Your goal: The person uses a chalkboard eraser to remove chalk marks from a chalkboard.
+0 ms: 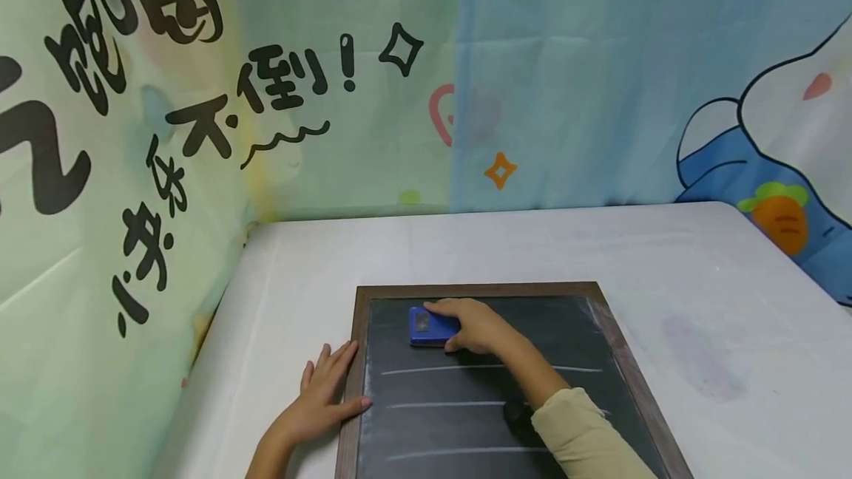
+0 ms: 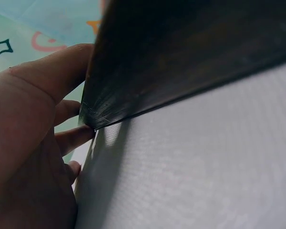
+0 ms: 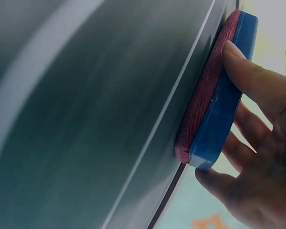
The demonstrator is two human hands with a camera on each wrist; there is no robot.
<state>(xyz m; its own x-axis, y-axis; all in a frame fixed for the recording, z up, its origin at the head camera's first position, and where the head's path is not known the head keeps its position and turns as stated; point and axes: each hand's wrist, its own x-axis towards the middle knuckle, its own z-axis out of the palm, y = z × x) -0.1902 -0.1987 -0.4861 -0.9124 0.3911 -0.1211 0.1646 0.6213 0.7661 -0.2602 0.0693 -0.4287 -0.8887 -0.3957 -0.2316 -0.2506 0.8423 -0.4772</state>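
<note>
A framed blackboard with several white chalk lines lies on the white table. My right hand grips a blue chalkboard eraser near the top left of the board, above the uppermost line. In the right wrist view, thumb and fingers span the eraser, and its dark red felt side faces the board. At the board's left wooden frame rests my left hand, thumb over the frame, the other fingers spread and straight along its outer edge. The left wrist view shows these fingers touching the edge.
Under the board spreads a white table with a faint purple stain to the right. A printed curtain hangs behind and along the left side. A dark shadow falls on the board beneath the right sleeve.
</note>
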